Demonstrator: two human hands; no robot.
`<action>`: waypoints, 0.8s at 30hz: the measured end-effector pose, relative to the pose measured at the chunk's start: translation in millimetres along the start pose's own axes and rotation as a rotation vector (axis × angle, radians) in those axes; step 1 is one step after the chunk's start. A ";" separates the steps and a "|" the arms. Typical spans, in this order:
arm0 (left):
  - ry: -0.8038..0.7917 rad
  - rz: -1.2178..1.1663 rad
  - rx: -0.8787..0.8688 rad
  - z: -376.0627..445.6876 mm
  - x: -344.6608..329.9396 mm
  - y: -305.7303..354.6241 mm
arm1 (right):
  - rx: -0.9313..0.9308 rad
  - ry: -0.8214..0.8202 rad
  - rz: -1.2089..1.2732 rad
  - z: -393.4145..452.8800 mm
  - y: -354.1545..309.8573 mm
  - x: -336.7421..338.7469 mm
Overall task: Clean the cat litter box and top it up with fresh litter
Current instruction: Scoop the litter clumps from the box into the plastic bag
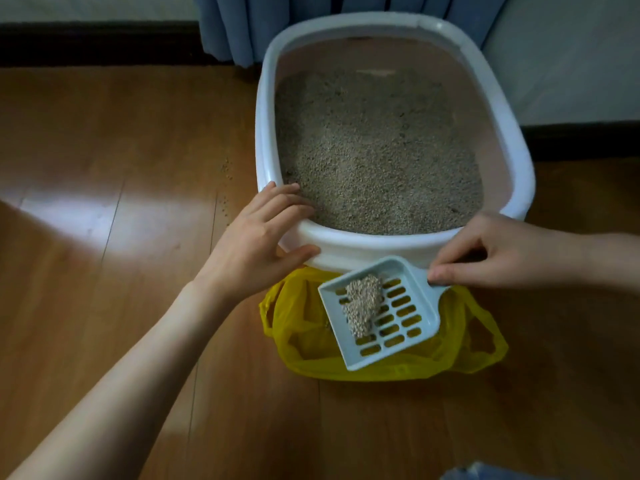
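Note:
A white oval litter box [349, 242] sits on the wooden floor, filled with grey-beige litter [374, 150]. My left hand [259, 237] grips the box's near left rim, fingers over the edge and thumb on the outer wall. My right hand [498, 251] holds the handle of a pale blue slotted scoop [388, 313]. The scoop hangs over an open yellow plastic bag [301, 341] just in front of the box. A clump of litter [363, 304] lies on the scoop's slots.
Scattered litter grains [225, 174] lie on the floor left of the box. A blue curtain [242, 26] hangs behind the box against a dark baseboard [97, 43]. A white wall [571, 64] is at the right. Blue fabric [485, 472] shows at the bottom edge.

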State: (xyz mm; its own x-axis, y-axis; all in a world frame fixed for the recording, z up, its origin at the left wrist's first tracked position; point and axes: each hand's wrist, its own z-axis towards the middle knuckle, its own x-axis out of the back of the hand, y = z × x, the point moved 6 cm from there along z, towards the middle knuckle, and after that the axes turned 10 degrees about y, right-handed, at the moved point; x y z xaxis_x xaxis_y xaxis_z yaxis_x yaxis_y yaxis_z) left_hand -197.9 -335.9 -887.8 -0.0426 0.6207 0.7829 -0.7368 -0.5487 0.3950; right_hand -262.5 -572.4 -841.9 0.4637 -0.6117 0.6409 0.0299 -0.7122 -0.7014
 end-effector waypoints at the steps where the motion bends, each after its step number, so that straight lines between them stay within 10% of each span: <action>1: 0.001 0.001 0.001 0.1 -0.5 -0.5 | -0.019 -0.048 -0.011 -1.4 5.7 -9.7; 13: 0.017 0.004 -0.002 -1.0 -1.3 0.5 | -0.770 -0.300 0.434 -43.2 56.5 -84.0; 24: 0.010 -0.012 0.029 -1.6 -1.1 0.6 | -1.088 -0.438 0.944 -65.4 57.0 -99.6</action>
State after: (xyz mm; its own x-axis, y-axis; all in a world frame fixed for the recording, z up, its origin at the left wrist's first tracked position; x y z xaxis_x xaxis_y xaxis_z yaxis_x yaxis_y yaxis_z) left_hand -199.4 -336.0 -889.1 -0.0407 0.6324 0.7736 -0.7174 -0.5575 0.4179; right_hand -364.9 -574.5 -925.3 0.1630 -0.9700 -0.1805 -0.9842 -0.1471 -0.0982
